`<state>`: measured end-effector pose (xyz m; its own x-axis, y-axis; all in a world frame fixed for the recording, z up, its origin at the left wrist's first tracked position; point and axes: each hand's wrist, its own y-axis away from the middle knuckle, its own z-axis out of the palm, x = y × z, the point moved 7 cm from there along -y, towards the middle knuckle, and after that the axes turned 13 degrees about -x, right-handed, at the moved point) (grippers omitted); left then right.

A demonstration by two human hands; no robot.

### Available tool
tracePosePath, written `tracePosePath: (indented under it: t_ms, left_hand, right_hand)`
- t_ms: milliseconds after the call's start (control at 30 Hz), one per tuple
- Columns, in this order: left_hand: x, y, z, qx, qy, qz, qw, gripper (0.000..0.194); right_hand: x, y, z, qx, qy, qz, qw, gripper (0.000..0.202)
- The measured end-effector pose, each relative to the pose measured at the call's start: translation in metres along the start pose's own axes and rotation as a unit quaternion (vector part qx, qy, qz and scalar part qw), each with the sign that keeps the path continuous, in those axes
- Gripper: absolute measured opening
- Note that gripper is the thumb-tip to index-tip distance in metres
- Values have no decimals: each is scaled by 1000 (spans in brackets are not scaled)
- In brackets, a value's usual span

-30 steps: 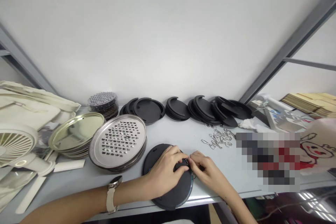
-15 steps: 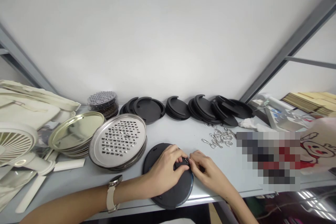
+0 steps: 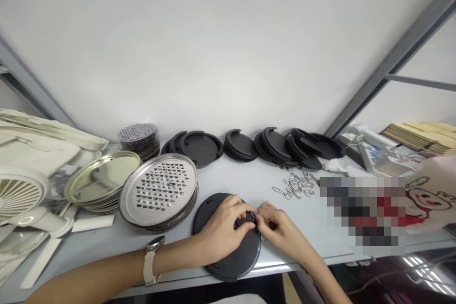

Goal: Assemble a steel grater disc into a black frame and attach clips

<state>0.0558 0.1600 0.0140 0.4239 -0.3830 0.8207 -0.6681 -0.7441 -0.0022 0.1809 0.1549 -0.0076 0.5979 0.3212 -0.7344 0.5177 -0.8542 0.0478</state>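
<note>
A round black disc (image 3: 233, 266) lies flat near the table's front edge. My left hand (image 3: 224, 232) rests over it, thumb and fingers closed on a small black tab (image 3: 244, 220) at its right side. My right hand (image 3: 280, 228) is just right of the disc, fingertips pinched together at the tab's end. A bit of a metal ring (image 3: 263, 237) shows beneath the right fingers; the rest of it is hidden. Behind my right hand lies a loose pile of metal clasps with rings (image 3: 299, 185).
Perforated metal discs (image 3: 160, 192) and gold-toned discs (image 3: 103, 178) are stacked on the left, beside a white handheld fan (image 3: 21, 194). Black round trays (image 3: 203, 148) line the wall. Spiked grey discs (image 3: 137, 134) stand at back left, cardboard pieces (image 3: 420, 140) at right.
More of the metal ring shows under my right fingers. The fingers of both hands have shifted slightly at the black tab. The view has moved a little.
</note>
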Motion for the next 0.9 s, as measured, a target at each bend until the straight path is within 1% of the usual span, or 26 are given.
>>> tracePosePath:
  t_ms: [900]
  left_hand:
    - [-1,-2,1,-7,-19,-2,1000,16]
  right_hand:
    - [-1,0,3,-23,14,-3,1000,33]
